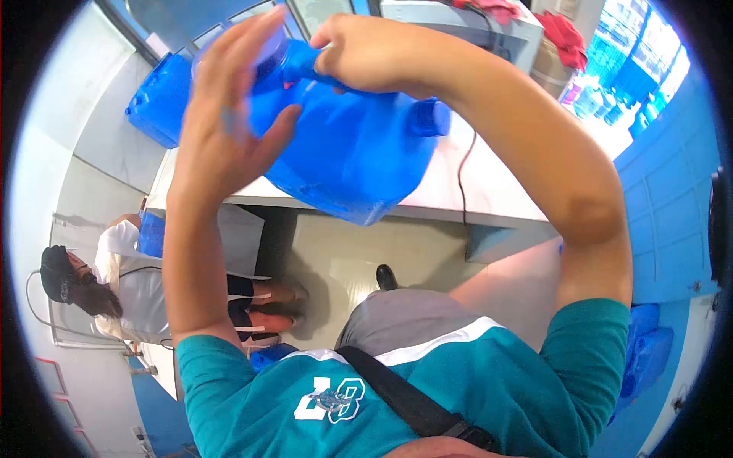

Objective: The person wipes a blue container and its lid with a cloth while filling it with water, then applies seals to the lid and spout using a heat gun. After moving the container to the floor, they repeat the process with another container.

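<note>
A blue water jug [343,153] hangs tilted over the edge of a white counter [504,179]. My right hand [366,53] is closed around its handle at the top. Beside the jug's large round cap [267,61] is my left hand [225,114], slightly blurred, with its fingers stretched out and thumb apart. It holds nothing and overlaps the jug's left side in this view. A smaller blue cap [431,118] sticks out from the jug's right side.
Another blue jug [160,99] stands on the counter at the left. A dark cable [462,175] hangs over the counter's front. A person in a white top [137,275] is at my left. More blue containers [645,355] stand low at the right, and red cloth [561,38] lies at the back.
</note>
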`<action>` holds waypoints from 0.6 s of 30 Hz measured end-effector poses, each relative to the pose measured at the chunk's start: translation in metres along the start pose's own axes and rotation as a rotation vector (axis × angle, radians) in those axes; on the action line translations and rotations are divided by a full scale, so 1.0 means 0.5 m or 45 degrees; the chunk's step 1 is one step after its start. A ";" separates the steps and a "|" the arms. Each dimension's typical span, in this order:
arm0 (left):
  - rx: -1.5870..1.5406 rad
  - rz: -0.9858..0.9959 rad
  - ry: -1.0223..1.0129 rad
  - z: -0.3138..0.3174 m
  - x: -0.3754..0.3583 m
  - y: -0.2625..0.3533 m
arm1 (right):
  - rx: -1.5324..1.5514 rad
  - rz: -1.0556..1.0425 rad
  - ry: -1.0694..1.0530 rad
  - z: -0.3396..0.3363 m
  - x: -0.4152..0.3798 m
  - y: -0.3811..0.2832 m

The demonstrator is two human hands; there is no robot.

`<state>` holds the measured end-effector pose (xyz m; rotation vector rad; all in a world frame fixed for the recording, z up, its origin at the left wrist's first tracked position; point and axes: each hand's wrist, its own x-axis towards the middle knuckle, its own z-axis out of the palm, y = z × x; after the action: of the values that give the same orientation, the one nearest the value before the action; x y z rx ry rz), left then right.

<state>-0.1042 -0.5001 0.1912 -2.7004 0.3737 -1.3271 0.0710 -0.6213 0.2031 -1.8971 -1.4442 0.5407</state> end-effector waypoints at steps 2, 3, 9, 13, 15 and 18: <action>0.029 -0.248 -0.288 0.042 -0.008 -0.071 | -0.005 -0.046 -0.002 0.029 0.082 -0.022; 0.027 -0.250 -0.276 0.053 -0.020 -0.110 | 0.000 -0.076 0.007 0.035 0.119 -0.024; 0.186 -0.115 -0.551 0.088 -0.070 -0.305 | -0.415 -0.254 0.265 -0.035 0.223 0.063; 0.262 0.052 -0.348 0.093 -0.075 -0.415 | -0.667 0.017 0.354 -0.138 0.204 0.245; 0.226 0.054 -0.372 0.106 -0.061 -0.450 | -0.887 0.333 0.101 -0.154 0.228 0.387; -0.019 -0.269 -0.367 0.150 -0.059 -0.467 | -1.069 0.641 -0.139 -0.145 0.266 0.572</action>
<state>-0.0221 -0.2680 0.1707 -2.9523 0.0722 -0.9549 0.3511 -0.5569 0.0542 -2.9773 -1.3667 0.2645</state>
